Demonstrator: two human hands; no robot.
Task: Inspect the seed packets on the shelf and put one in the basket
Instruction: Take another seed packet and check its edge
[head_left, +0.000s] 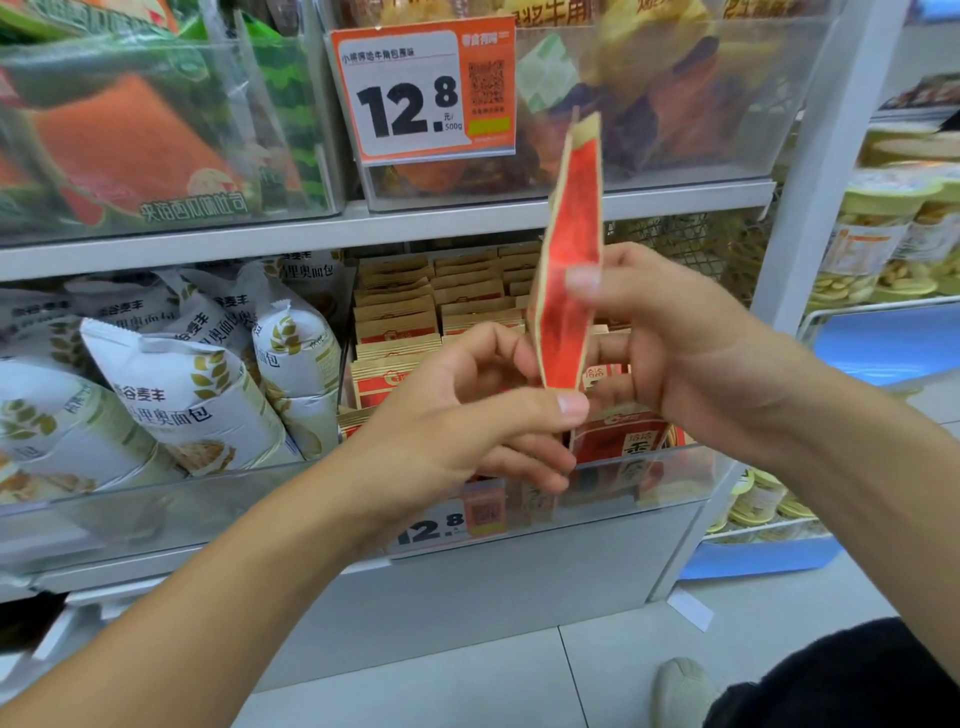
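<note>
Both hands pinch one seed packet, long axis upright: left hand low, right hand mid-edge. I see no basket.

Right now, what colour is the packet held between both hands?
Red face with tan kraft-paper edges, seen nearly edge-on in the head view: the packet.

White bread bags in left bin; orange price tag above; cookie tubs far right.
</note>
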